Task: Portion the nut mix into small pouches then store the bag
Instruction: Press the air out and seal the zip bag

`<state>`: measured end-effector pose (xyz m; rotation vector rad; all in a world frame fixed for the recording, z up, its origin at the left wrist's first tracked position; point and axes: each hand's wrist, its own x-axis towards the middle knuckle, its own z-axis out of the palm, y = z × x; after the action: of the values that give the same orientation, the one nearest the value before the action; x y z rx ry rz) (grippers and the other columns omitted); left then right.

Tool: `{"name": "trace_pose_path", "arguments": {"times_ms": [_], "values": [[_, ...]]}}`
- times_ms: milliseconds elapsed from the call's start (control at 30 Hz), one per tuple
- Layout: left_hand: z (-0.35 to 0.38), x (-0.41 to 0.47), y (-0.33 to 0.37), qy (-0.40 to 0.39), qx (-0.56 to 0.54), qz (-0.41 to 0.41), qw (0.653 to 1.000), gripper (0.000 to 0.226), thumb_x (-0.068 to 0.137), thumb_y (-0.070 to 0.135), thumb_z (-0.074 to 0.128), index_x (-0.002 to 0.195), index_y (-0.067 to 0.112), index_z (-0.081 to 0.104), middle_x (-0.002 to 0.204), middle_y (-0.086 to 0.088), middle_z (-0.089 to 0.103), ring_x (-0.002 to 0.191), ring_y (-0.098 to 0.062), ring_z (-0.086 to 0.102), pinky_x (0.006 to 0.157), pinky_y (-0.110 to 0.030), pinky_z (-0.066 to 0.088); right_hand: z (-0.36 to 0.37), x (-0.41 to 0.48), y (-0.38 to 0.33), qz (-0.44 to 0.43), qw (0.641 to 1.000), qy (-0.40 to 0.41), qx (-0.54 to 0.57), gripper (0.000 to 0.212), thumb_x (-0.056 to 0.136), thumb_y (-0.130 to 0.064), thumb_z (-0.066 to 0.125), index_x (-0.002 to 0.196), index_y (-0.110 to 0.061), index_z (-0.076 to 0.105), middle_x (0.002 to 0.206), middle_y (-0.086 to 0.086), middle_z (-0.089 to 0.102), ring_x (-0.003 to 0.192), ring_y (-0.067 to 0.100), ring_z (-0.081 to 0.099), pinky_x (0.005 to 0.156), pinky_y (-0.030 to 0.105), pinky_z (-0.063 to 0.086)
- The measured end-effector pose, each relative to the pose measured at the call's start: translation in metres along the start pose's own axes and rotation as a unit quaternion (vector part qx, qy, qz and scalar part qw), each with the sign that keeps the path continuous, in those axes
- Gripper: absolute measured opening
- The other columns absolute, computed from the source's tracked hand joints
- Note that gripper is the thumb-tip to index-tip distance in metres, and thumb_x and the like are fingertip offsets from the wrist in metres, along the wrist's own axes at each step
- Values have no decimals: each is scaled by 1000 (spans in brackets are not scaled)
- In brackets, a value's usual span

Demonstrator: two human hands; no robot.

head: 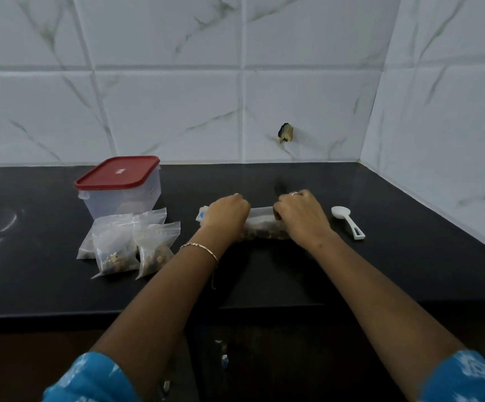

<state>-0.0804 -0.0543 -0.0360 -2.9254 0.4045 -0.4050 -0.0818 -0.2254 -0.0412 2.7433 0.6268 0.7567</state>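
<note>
Presently, with my left hand (227, 211) and right hand (302, 217) both curled round the rolled top of the clear plastic nut-mix bag (260, 217) lying on the black counter (47, 285), I would roll evenly, pressing air out and keeping nuts (264, 235) below the fold.

Home kitchen: tiled wall (177, 82), black counter (380, 256).

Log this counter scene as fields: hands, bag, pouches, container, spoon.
left hand: grips the nut mix bag, left end
right hand: grips the bag, right end
bag: lying sideways on the counter
pouches: three, clustered left of the bag
container: red lid on, behind the pouches
spoon: white, right of the right hand
</note>
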Motion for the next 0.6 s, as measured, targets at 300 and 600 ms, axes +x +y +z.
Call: {"name": "trace_pose_path", "arguments": {"times_ms": [300,600], "values": [[15,-29,-18,26,-153,-4,988,57,83,71,48,108,23,65,105,0,64,97,-19,60,81,-35,51,21,-33,13,27,979,-25,202,36,97,-44,44,116,-18,61,112,-1,59,105,19,53,91,34,39],[16,1,-18,33,-196,-93,976,34,97,47,44,106,18,59,108,-9,65,99,-31,59,71,-33,40,22,-2,12,63,979,-55,185,17,101,-23,36,99,-17,51,108,5,62,103,28,55,84,39,36]]}}
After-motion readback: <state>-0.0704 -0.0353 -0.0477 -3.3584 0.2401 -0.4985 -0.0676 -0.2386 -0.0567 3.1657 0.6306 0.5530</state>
